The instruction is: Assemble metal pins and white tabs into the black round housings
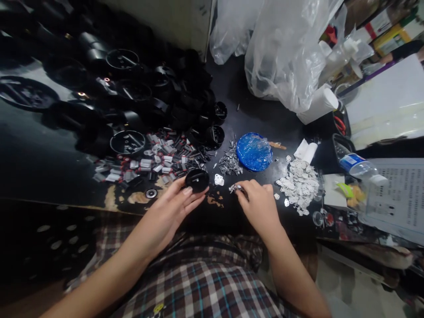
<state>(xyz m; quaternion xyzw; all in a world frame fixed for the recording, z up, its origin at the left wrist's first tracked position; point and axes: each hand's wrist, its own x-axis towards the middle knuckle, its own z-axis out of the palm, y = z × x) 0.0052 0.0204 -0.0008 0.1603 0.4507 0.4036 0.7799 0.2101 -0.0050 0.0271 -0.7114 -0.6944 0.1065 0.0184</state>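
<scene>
Over your black counter (230, 119), a round black housing (197, 180) sits gripped in your left hand (175, 205). To its right lies a white perforated plate (218, 179); farther right, your right hand (260, 203), apart from the left, touches small metal parts (232, 189), its grip unclear. Beyond them sits a blue dish (253, 152).

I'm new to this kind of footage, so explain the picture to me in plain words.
There is no machine: a camera worn on a person's head looks forward and down at their own bare hands. The left hand holds a round black part. The right hand has its fingertips at small pieces, too small to identify. On the dark table lie a blue dish, a pile of flat white pieces and many black cups.
</scene>
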